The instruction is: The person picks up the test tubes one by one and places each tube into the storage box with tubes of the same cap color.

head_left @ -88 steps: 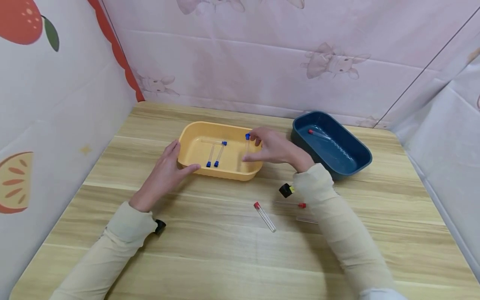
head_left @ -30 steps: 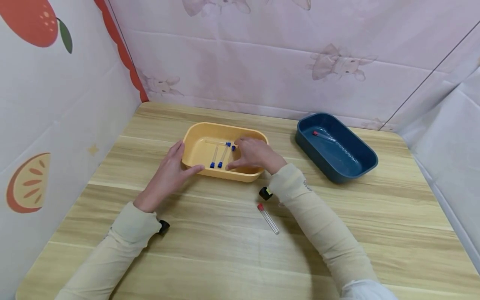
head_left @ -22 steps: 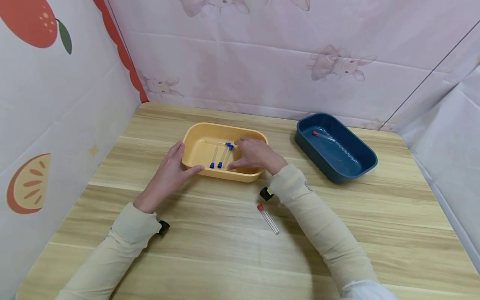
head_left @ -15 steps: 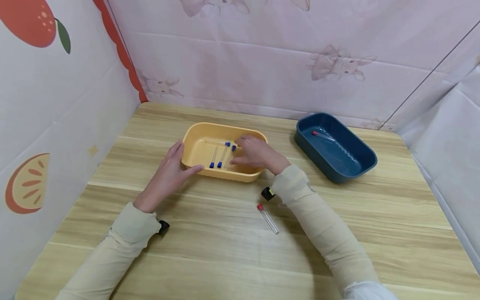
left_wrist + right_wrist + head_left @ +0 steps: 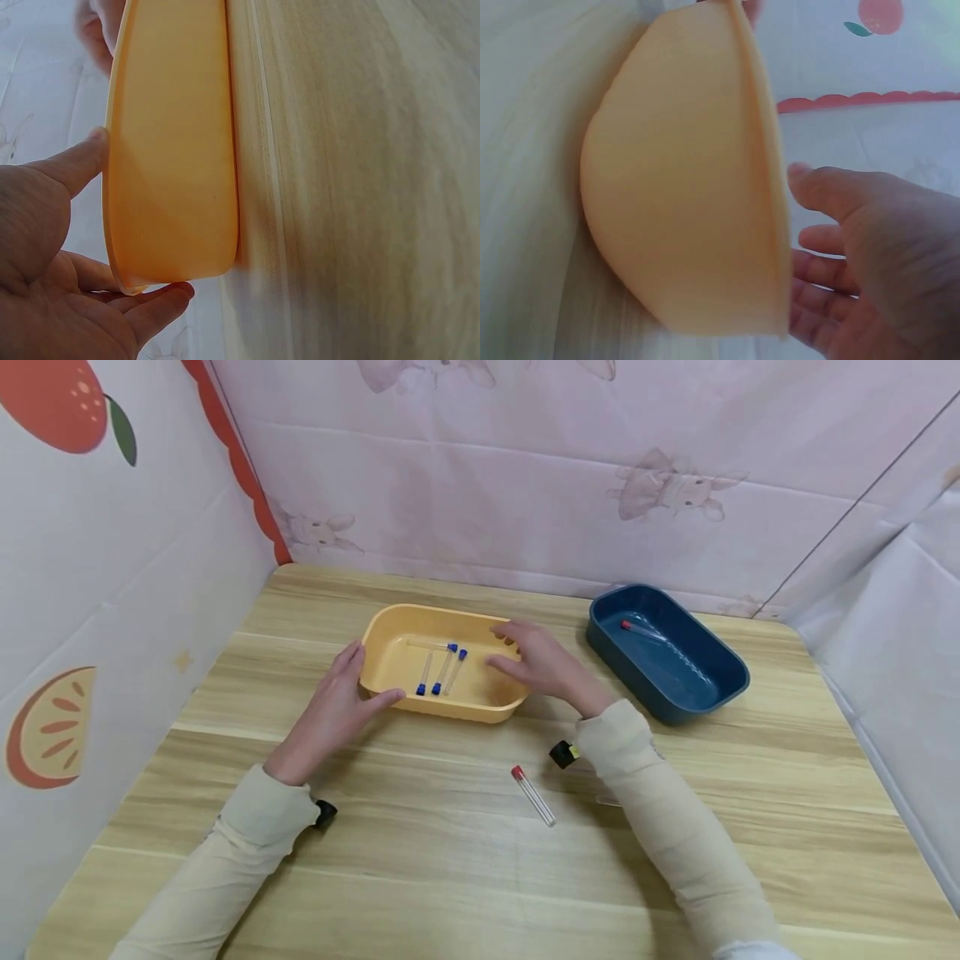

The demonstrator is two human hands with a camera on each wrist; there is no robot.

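My left hand (image 5: 333, 706) holds the near-left corner of a yellow plastic basin (image 5: 442, 708), thumb on the front rim and fingers along the left end. In the left wrist view its fingertips touch the yellow wall. Inside the basin lie several clear test tubes with blue caps; the rightmost tube (image 5: 455, 672) slants beside two others, and another tube (image 5: 431, 644) lies crosswise behind them. My right hand (image 5: 543, 664) is over the basin's right end, fingers apart and loosely bent, nothing between them. The right wrist view shows that hand (image 5: 877, 247) beside the rim.
A dark blue basin (image 5: 637, 664) stands at the back right with a red-capped tube (image 5: 637, 629) inside. On the table (image 5: 450, 860) lies a red-capped tube (image 5: 534, 796); another clear tube (image 5: 609, 800) is partly hidden under my right forearm. Printed cloth walls enclose the table's back and sides.
My right hand has carried a blue-capped tube leftward inside the yellow basin, let it go beside the others, and drawn back to the right. The left hand stays at the basin's corner.
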